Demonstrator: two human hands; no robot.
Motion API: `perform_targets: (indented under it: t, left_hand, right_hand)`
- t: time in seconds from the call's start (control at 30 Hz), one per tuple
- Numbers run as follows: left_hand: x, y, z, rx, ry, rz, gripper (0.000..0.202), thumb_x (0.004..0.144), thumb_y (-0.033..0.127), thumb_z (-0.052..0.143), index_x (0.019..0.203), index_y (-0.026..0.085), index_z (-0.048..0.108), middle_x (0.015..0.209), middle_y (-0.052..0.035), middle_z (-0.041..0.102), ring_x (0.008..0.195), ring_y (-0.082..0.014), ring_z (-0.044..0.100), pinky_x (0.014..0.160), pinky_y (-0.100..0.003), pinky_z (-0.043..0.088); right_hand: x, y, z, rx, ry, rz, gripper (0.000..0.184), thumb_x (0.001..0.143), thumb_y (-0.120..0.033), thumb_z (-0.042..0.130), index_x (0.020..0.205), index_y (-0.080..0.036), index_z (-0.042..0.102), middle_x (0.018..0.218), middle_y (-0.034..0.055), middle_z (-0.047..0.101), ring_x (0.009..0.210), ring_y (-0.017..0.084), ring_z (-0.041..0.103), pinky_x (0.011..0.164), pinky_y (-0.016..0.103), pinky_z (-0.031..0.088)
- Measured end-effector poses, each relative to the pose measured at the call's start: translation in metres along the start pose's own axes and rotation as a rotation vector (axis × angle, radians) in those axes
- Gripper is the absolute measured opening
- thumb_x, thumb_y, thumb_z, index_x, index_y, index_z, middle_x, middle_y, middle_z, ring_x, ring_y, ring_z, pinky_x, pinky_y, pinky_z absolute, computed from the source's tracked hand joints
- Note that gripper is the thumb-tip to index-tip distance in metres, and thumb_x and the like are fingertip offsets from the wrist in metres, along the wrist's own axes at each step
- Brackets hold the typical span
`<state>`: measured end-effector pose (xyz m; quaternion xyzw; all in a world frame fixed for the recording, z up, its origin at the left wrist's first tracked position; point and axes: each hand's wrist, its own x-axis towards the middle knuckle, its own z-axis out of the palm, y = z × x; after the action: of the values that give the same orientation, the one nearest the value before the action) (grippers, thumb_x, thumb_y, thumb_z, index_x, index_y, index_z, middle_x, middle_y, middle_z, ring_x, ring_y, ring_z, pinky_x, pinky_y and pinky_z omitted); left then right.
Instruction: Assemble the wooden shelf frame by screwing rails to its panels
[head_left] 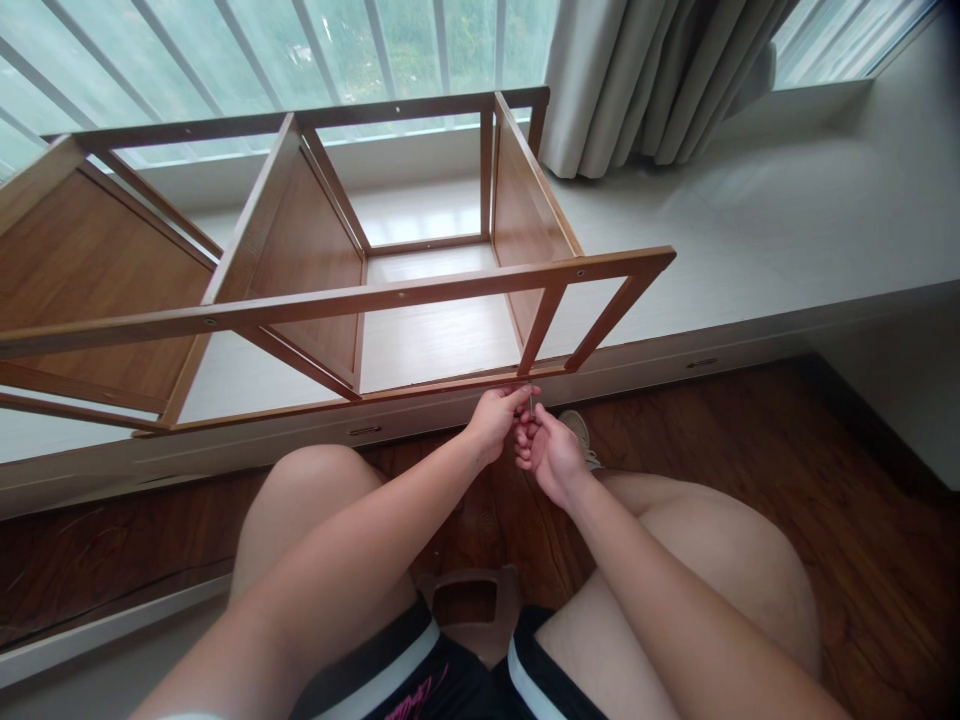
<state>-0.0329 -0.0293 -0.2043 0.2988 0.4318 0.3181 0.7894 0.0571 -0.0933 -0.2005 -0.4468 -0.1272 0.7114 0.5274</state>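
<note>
A brown wooden shelf frame [450,285] lies on its side on the pale window ledge. Just below its near lower rail, by the right-hand end, my two hands come together. My left hand [495,420] is closed, its thumb and fingers pinched at the upper end of a thin metal rod [532,403] that looks like a hex key. The fingers of my right hand [553,455] curl closed around the lower part of the same rod. Its tip is hidden by the fingers, and whether it touches the rail I cannot tell.
Grey curtains [626,90] hang beside the barred window behind the frame. Under the ledge [750,230] are drawer fronts with recessed handles. Between my legs, a low brown stool [480,625] stands on the dark wood floor [862,570].
</note>
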Motion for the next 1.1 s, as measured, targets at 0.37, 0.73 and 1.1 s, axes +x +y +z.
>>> perform_targets:
  t: [0.37, 0.73, 1.1]
  left_hand:
    - [0.008, -0.003, -0.002, -0.041, 0.005, 0.071, 0.031, 0.067, 0.037, 0.078, 0.085, 0.012, 0.073, 0.067, 0.0003, 0.05, 0.062, -0.0084, 0.047, 0.058, -0.022, 0.04]
    - [0.01, -0.006, -0.003, 0.04, 0.026, 0.104, 0.034, 0.067, 0.042, 0.076, 0.088, 0.015, 0.074, 0.081, -0.0042, 0.063, 0.066, -0.0098, 0.049, 0.064, -0.024, 0.041]
    - [0.009, -0.006, -0.001, 0.044, 0.052, 0.118, 0.035, 0.066, 0.043, 0.076, 0.085, 0.014, 0.074, 0.077, -0.0035, 0.061, 0.065, -0.009, 0.047, 0.059, -0.022, 0.036]
  right_hand:
    - [0.001, 0.008, -0.008, -0.85, 0.336, -0.548, 0.031, 0.09, -0.05, 0.05, 0.089, -0.02, 0.056, 0.059, -0.0025, 0.054, 0.053, 0.014, 0.049, 0.051, 0.024, 0.035]
    - [0.003, 0.009, -0.012, -0.917, 0.38, -0.58, 0.027, 0.09, -0.045, 0.049, 0.091, -0.02, 0.058, 0.07, 0.0017, 0.062, 0.063, 0.017, 0.057, 0.06, 0.026, 0.04]
    - [0.001, 0.008, -0.011, -0.97, 0.398, -0.594, 0.027, 0.091, -0.045, 0.047, 0.091, -0.021, 0.06, 0.073, 0.0026, 0.063, 0.066, 0.017, 0.057, 0.06, 0.026, 0.039]
